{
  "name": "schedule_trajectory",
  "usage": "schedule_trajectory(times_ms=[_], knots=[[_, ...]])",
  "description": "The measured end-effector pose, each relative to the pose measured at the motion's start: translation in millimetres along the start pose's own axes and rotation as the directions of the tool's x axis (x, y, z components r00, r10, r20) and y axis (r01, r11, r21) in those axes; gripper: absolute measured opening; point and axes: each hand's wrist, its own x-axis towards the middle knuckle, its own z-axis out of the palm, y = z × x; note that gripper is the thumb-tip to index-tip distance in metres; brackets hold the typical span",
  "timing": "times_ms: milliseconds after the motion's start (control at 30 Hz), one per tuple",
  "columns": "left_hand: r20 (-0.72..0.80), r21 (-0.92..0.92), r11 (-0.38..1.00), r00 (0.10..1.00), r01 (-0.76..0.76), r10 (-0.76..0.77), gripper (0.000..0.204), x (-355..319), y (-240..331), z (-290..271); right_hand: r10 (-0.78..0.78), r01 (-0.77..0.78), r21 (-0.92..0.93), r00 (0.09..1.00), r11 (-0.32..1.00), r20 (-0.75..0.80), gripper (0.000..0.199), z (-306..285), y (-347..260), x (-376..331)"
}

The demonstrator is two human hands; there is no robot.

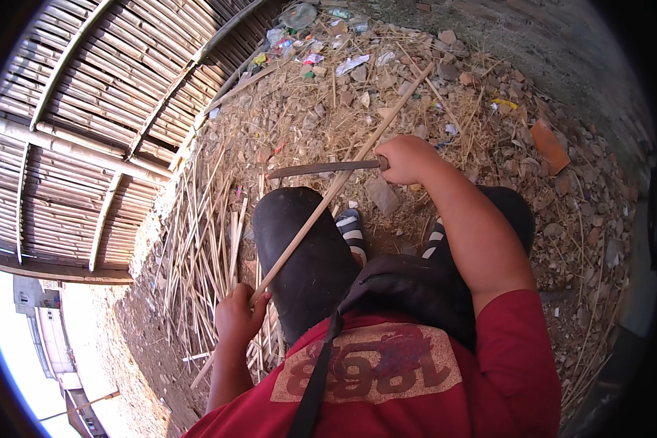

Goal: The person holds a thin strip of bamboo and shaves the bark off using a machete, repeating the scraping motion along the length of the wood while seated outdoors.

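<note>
My left hand (240,315) is closed around the lower part of a long, pale bamboo strip (304,232). The strip slants up and to the right, passing over my left knee and out above the rubble. In my right hand (410,160) is the handle of a long, dark-bladed knife (323,168). Its blade points left, lies nearly level and crosses the strip just beyond my knees. Whether the edge touches the strip or only passes over it, I cannot tell. The strip's near end shows below my left hand, beside my forearm.
Many split bamboo strips (197,270) lie on the ground at my left. A bamboo slat wall (87,139) stands at the far left. Stones, straw and litter cover the ground ahead, with a flat reddish-brown piece (550,147) at the right. My sandalled feet (352,230) are between my knees.
</note>
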Motion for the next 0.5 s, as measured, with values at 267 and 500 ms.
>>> schedule_trajectory(times_ms=[267, 500], knots=[[-0.023, -0.073, 0.997, 0.999, 0.031, -0.033, 0.042, 7, 11, 9, 0.019, -0.018, 0.041, 0.999, 0.999, -0.031, 0.022, -3, -4, -1], [0.045, -0.094, 0.995, 0.999, 0.034, -0.029, 0.042, 32, 31, 23, -0.096, 0.096, 0.018, 0.995, 0.995, -0.011, 0.023, 5, -14, -2]])
